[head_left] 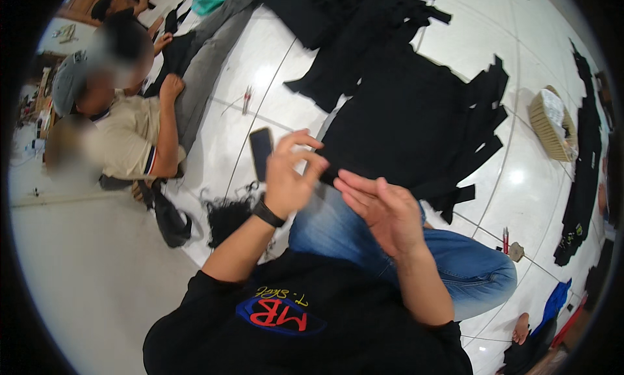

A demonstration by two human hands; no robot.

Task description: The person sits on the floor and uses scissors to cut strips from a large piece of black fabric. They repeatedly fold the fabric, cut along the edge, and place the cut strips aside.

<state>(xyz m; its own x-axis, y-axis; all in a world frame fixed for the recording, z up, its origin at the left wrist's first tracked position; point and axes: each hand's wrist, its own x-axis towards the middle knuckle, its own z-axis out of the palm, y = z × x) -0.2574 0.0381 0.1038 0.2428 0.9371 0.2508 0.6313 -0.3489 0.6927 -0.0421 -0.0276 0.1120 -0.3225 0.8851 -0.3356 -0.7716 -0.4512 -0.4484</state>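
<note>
A dark edge of black cloth (pixel 330 175) lies between my two hands, over my lap. My left hand (pixel 292 176), with a black band at the wrist, is closed in a pinch of thumb and forefinger at that edge; the other fingers are curled. My right hand (pixel 389 212) has its fingers stretched out, palm partly up, their tips beside the same edge. How far the cloth runs under the fingers is hidden. Just beyond, a broad black garment piece (pixel 396 121) lies spread over the floor, with narrow strips sticking out on its right side.
More black cloth (pixel 351 24) is heaped farther off on white tiles. A phone (pixel 261 152), red-handled snips (pixel 247 100) and a fringed black scrap (pixel 231 219) lie at left. Co-workers sit at left, one in a beige shirt (pixel 130 134). A basket (pixel 551 124) and more snips (pixel 506 240) are at right.
</note>
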